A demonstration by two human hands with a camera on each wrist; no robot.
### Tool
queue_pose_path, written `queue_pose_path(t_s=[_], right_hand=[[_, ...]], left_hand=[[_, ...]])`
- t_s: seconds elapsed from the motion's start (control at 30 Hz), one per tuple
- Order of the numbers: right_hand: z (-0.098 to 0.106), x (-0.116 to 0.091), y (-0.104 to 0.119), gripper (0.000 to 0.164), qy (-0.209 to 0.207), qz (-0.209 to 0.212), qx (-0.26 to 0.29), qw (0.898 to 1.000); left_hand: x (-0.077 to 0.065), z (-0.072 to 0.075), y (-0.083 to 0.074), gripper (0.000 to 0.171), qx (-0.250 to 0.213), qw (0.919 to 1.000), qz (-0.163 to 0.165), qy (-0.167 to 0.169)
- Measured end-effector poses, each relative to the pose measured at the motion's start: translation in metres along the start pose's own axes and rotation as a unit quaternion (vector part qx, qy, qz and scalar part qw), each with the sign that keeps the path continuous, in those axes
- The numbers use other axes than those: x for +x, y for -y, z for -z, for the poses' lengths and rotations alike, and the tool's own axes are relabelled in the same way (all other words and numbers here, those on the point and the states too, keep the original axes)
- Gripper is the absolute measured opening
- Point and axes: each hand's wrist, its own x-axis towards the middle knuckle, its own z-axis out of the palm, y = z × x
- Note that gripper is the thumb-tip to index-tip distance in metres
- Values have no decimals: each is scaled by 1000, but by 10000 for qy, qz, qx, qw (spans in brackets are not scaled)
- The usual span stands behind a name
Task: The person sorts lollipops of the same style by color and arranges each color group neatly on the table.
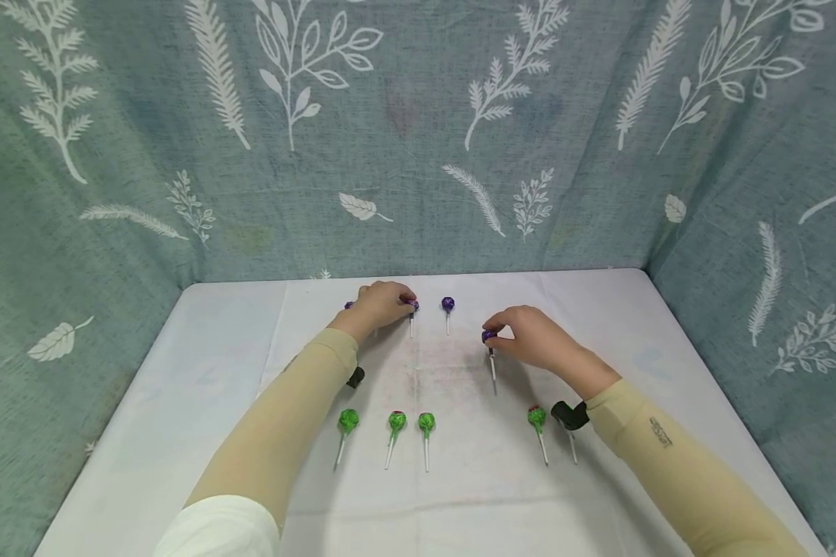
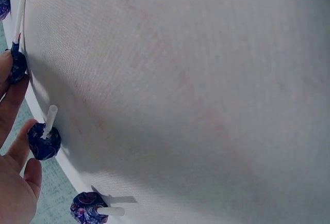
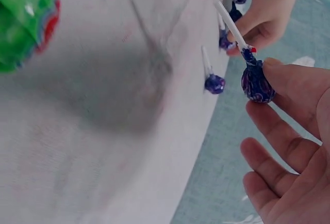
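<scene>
My left hand (image 1: 382, 303) is at the far side of the table, its thumb and finger pinching the wrapped head of a purple lollipop (image 1: 413, 307). In the left wrist view, two more purple lollipops, one near the fingers (image 2: 44, 142) and one lower down (image 2: 88, 207), stand close by. My right hand (image 1: 532, 338) pinches another purple lollipop (image 3: 258, 83) by its head between thumb and index finger, the white stick pointing away from the palm. A purple lollipop (image 1: 448, 304) lies between the two hands, its stick toward me.
Nearer me on the white-covered table (image 1: 488, 495) lies a row of green lollipops (image 1: 426, 422), sticks toward me. One at the right (image 1: 536, 416) lies apart, beside a stick partly hidden by the right wrist camera (image 1: 570, 415). Patterned blue-green cloth (image 1: 418, 193) encloses the table.
</scene>
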Motion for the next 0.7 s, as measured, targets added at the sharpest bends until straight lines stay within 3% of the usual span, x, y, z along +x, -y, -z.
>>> queue_pose_path(t_s=[0.7], right_hand=[[4,49,-26,32,58,-565,-41,9984]], left_hand=[[-2,0,0,31,33,10000,-20,-74]])
